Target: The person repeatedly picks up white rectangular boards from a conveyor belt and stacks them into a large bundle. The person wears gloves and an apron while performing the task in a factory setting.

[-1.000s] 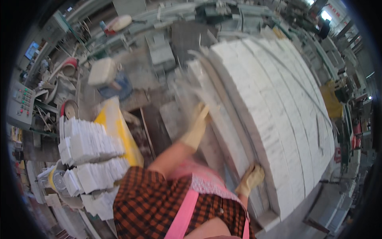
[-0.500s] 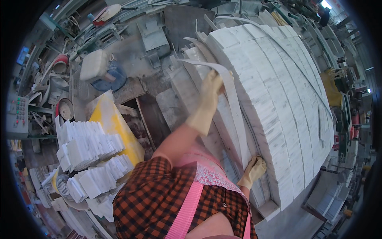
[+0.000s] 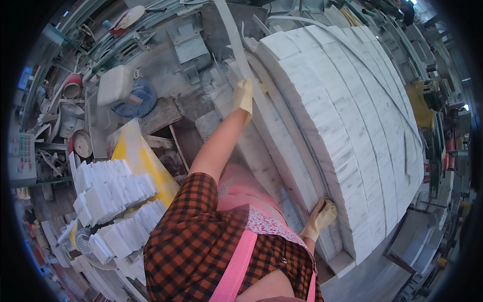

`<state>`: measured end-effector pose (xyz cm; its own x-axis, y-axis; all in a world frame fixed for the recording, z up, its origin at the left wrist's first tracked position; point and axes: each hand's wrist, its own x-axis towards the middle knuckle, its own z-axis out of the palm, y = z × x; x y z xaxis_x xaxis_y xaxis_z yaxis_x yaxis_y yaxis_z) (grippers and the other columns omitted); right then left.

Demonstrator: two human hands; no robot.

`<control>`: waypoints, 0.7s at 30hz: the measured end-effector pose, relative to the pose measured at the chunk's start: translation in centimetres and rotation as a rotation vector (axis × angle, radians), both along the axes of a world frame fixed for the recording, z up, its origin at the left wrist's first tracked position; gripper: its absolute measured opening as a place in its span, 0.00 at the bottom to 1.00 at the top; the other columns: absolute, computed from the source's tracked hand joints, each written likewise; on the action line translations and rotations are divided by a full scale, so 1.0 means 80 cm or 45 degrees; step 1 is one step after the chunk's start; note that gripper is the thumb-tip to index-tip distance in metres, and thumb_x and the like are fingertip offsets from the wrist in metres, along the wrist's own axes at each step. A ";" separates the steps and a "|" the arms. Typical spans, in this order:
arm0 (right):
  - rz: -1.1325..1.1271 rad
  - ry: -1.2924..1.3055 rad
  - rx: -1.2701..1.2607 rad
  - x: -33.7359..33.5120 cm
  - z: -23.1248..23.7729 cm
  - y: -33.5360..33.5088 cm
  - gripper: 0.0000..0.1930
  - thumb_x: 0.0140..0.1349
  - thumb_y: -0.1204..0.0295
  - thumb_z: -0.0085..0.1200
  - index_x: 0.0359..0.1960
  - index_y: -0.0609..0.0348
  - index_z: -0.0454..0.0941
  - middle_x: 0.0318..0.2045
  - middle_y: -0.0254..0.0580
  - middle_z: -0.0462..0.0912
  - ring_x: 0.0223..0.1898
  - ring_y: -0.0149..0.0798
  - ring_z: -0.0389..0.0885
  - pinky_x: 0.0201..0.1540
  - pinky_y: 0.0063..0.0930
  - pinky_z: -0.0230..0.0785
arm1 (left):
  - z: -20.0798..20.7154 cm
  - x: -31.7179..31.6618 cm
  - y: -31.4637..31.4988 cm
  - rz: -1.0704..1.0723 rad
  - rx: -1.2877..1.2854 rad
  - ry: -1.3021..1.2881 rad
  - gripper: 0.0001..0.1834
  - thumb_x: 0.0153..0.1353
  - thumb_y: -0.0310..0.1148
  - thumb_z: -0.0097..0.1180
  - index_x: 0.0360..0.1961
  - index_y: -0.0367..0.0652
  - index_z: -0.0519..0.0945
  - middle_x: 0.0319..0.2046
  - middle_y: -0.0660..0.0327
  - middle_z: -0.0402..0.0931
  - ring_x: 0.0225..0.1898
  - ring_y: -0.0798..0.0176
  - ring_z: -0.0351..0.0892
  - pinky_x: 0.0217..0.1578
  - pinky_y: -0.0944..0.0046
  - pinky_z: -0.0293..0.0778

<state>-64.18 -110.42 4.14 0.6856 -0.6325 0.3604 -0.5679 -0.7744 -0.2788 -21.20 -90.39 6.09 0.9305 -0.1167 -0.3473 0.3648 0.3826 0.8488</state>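
Note:
My left hand (image 3: 243, 95), in a pale yellow rubber glove, is closed around a long thin white stone strip (image 3: 232, 35). One end of the strip rises past the far edge of the view. Below the hand, I cannot tell where the strip stops among the other long pieces. My right hand (image 3: 322, 217), gloved alike, has its fingers curled at the near end of these long pieces, beside the stacked slabs; what it pinches, if anything, is hidden. The large stack of white grey-veined stone slabs (image 3: 347, 131) stands to the right of both hands.
At left, white stone pieces (image 3: 113, 189) stand in rows near a yellow board (image 3: 143, 156). Farther back are a white jerrycan (image 3: 116, 85) and a blue round object (image 3: 141, 98). A control panel (image 3: 22, 158) is at far left. Another thin strip (image 3: 362, 63) lies across the slab stack.
My left hand has moved left, away from the slab stack, with the strip now pointing up past the far edge. My right hand has stayed in place.

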 end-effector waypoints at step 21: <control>0.398 0.212 0.109 0.042 0.040 0.057 0.32 0.59 0.70 0.62 0.67 0.58 0.72 0.67 0.53 0.72 0.70 0.56 0.67 0.74 0.61 0.52 | -0.033 -0.095 0.010 -0.645 1.447 -1.771 0.33 0.69 0.50 0.51 0.73 0.49 0.69 0.72 0.45 0.63 0.74 0.37 0.57 0.73 0.37 0.49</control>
